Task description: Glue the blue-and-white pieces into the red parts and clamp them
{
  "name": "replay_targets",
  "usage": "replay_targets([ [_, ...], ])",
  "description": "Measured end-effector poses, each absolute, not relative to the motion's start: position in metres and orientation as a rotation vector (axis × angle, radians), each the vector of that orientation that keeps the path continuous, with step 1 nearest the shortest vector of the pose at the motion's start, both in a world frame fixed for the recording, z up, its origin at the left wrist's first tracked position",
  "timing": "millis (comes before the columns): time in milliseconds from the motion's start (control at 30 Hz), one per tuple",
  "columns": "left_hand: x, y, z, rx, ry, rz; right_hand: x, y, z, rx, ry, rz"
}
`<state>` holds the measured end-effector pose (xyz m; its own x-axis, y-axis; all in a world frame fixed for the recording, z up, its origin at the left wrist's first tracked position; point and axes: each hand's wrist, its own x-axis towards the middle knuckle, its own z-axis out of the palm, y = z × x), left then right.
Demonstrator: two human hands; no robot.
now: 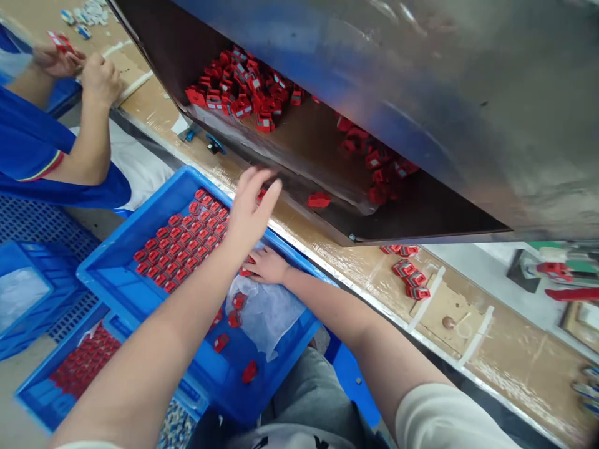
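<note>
My left hand [250, 209] is raised over the far edge of the blue tray [107, 249], its fingers and thumb apart. A small red piece shows between thumb and fingers; it appears to lie behind them rather than in their grip. Lower down, inside the tray, my right hand [266, 265] has its fingertips closed on a red plastic piece [247, 265], partly hidden by the fingers. Tight rows of similar red pieces [180, 246] with grey parts fill the tray's left side. Several loose ones [234, 318] lie near a crumpled clear plastic sheet [266, 315].
A big metal hood [421, 112] overhangs the workbench [365, 268], with a heap of red pieces [248, 87] under it. More red pieces [412, 277] stand on the bench at right. At left a co-worker's hands [100, 78] handle a red piece. Another blue tray [35, 399] sits below.
</note>
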<state>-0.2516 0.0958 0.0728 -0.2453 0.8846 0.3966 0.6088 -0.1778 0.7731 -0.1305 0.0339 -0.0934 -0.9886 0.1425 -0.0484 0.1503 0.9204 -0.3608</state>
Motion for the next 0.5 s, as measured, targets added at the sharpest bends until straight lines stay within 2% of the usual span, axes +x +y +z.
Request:
replay_targets([
  [167, -0.323, -0.084, 0.042, 1.529, 2.38, 0.953, -0.126, 0.038, -0.102, 0.257, 3.089, -0.725],
  [267, -0.358, -0.154, 0.015, 1.448, 2.571, 0.4, -0.124, 0.033, -0.103, 0.403, 3.118, -0.91],
  [367, -0.368, -0.19, -0.007, 1.387, 2.538, -0.13, -0.127, 0.017, -0.093, 0.929, 3.093, -1.272],
  [500, -0.365, -0.195, -0.027, 1.308, 2.571, -0.304, -0.132, -0.001, -0.048, 1.511, 2.964, -1.862],
])
